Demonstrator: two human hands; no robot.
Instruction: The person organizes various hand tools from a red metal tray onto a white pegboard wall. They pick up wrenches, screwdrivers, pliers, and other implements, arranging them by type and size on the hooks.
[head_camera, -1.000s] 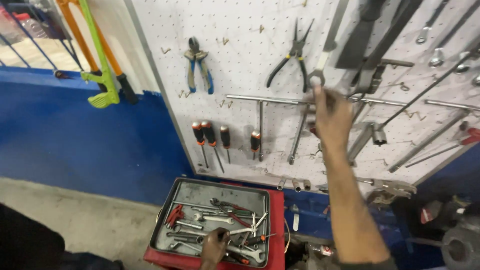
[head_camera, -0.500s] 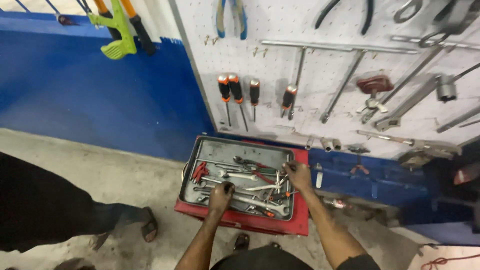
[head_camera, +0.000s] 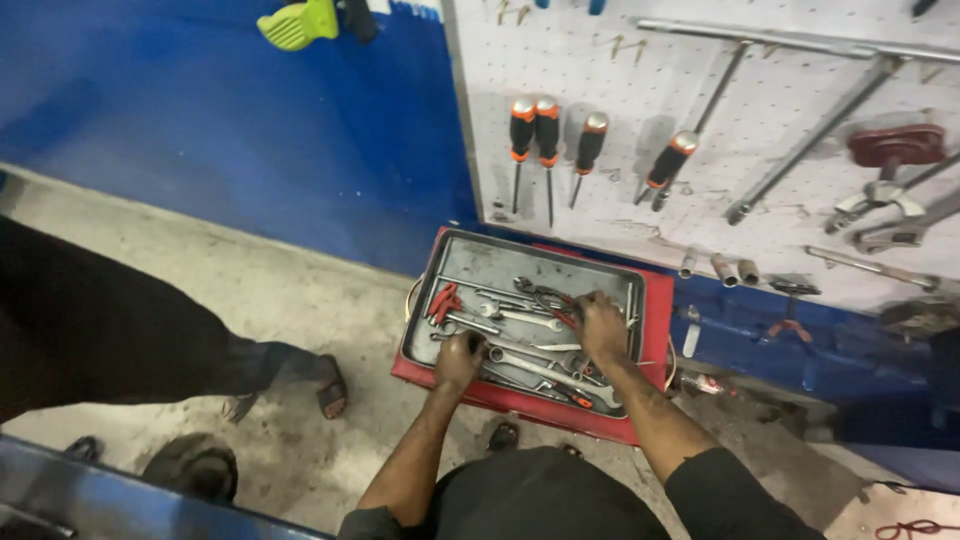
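Note:
A grey metal tray (head_camera: 500, 262) full of several wrenches and pliers rests on a red toolbox (head_camera: 652, 300) on the floor. My left hand (head_camera: 458, 358) is curled on tools at the tray's near left edge; what it grips I cannot make out. My right hand (head_camera: 600, 328) lies among the wrenches (head_camera: 520, 320) on the tray's right side, fingers bent down onto them. Red-handled pliers (head_camera: 442, 300) lie at the tray's left.
A white pegboard (head_camera: 760, 130) above holds screwdrivers (head_camera: 535, 130), long bars and wrenches. The wall to the left is blue (head_camera: 250, 140). Another person's dark trouser leg (head_camera: 120, 330) and sandalled foot (head_camera: 330, 385) stand on the concrete floor at left.
My right hand came down from the pegboard into the tray. My view has tilted down and moved closer to the toolbox. My left hand stayed in the tray.

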